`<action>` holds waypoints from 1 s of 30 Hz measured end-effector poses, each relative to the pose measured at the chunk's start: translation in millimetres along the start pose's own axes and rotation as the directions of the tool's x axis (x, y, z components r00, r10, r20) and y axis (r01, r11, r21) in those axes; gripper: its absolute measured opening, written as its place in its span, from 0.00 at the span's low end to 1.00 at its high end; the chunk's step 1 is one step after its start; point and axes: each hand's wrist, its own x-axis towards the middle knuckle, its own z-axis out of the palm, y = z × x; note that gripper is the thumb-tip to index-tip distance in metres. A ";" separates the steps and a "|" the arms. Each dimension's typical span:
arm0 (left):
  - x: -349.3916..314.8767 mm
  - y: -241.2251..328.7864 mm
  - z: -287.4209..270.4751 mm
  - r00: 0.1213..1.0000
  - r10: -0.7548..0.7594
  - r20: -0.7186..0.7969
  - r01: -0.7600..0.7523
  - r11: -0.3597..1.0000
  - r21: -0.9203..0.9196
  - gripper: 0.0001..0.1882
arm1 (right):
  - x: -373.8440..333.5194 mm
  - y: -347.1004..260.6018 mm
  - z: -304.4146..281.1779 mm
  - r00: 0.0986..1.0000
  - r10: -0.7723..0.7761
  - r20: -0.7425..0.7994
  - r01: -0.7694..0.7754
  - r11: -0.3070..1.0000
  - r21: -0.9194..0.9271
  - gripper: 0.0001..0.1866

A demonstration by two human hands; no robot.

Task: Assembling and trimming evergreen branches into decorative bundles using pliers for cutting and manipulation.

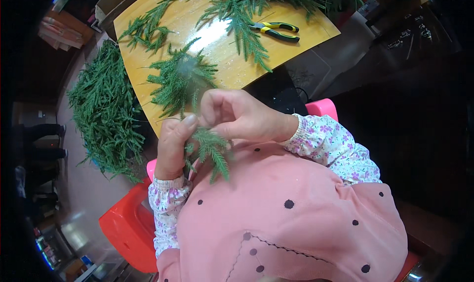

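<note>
My left hand [173, 146] grips a bunch of green artificial fir sprigs [212, 151] close to my chest. My right hand [237, 115] is curled over the top of the same bunch, its fingers pinching at the stems beside my left thumb. The sprig tips hang down over my pink dotted top. Just beyond my hands, a finished green cluster [181, 79] lies on the wooden table [232, 69].
Yellow-and-black pliers [276, 30] lie on the table's far side among more green sprigs [242, 10]. A big heap of green branches [106, 109] lies on the floor at left. A red stool [128, 227] stands lower left, a pink seat edge [323, 106] to the right.
</note>
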 end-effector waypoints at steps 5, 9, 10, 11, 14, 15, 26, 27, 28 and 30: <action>2.1 -3.3 3.1 0.996 -0.052 -0.076 0.054 0.998 0.024 0.15 | 0.9 0.2 2.2 0.910 -0.413 0.028 0.310 0.634 -0.708 0.14; 4.9 -2.0 12.7 0.983 -0.057 -0.172 0.060 0.998 0.015 0.14 | -0.5 2.3 -6.5 0.778 -0.590 0.216 0.345 0.114 -0.932 0.15; 5.9 -2.4 13.6 0.979 -0.058 -0.197 0.060 0.998 0.006 0.14 | -0.2 2.5 -9.2 0.750 -0.612 0.250 0.333 0.024 -0.943 0.14; 6.9 -4.8 12.4 0.979 -0.059 -0.197 0.061 0.998 0.006 0.14 | 1.3 2.7 -11.6 0.750 -0.612 0.249 0.332 0.025 -0.943 0.14; 10.8 -13.4 4.7 0.973 -0.168 -0.158 0.113 0.945 -0.306 0.17 | 9.1 1.4 -16.2 0.607 -0.680 0.411 0.437 -0.146 -0.887 0.11; 11.3 -14.6 5.6 0.973 -0.169 -0.158 0.114 0.945 -0.306 0.17 | 9.2 0.9 -17.4 0.607 -0.681 0.410 0.437 -0.145 -0.888 0.11; 5.0 -19.6 21.9 0.963 0.128 -0.239 -0.060 0.961 0.270 0.18 | -0.5 5.5 -10.5 0.850 -0.527 -0.014 0.211 0.364 -0.907 0.05; 6.3 -19.4 22.1 0.963 0.131 -0.236 -0.063 0.960 0.273 0.18 | -1.1 6.0 -10.7 0.847 -0.531 -0.014 0.212 0.362 -0.908 0.05; 7.9 -19.2 21.6 0.917 0.365 -0.162 -0.238 0.826 0.510 0.17 | -1.4 6.4 -10.9 0.916 -0.370 -0.152 0.132 0.637 -0.759 0.06; 11.1 -18.4 20.9 0.706 0.694 0.142 -0.479 0.319 0.818 0.15 | -1.4 6.3 -12.3 0.966 0.051 -0.252 -0.121 0.955 -0.271 0.09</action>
